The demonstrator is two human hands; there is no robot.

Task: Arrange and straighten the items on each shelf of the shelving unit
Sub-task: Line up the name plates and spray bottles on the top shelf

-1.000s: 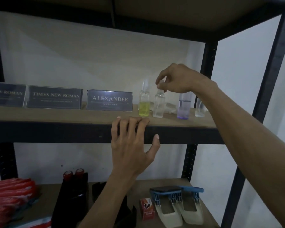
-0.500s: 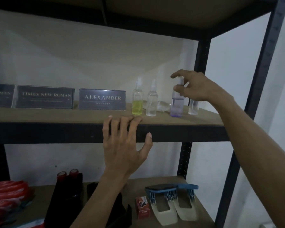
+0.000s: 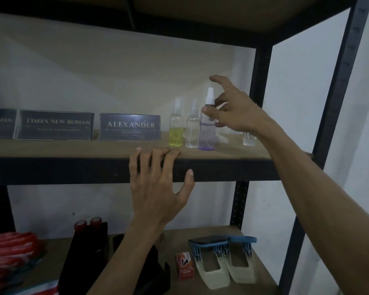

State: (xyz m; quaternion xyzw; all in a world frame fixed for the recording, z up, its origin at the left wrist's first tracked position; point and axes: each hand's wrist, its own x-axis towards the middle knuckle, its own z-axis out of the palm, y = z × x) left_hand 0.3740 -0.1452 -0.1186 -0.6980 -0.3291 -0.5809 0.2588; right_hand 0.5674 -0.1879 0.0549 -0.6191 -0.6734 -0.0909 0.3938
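Three spray bottles stand in a row on the middle shelf (image 3: 73, 150): a yellow-filled bottle (image 3: 175, 133), a clear bottle (image 3: 192, 133) and a taller purple-tinted bottle (image 3: 207, 137). My right hand (image 3: 234, 111) hovers by the purple bottle with fingers spread; the thumb touches the bottle's shoulder and the index finger points up. A small clear bottle (image 3: 248, 139) stands partly hidden behind my right wrist. Another clear bottle (image 3: 222, 139) lies on its side behind the row. My left hand (image 3: 156, 182) rests on the shelf's front edge, fingers straight.
Three dark nameplates stand left of the bottles, the nearest reading ALEXANDER (image 3: 130, 127). On the lower shelf are two blue-and-white hole punches (image 3: 222, 262), a small red box (image 3: 184, 266), black holders (image 3: 83, 258) and red packs (image 3: 11, 256). Black posts (image 3: 337, 103) frame the right side.
The purple bottle has moved left and now stands next to the clear bottle. My right hand opened from around it. My left hand stayed on the shelf edge.
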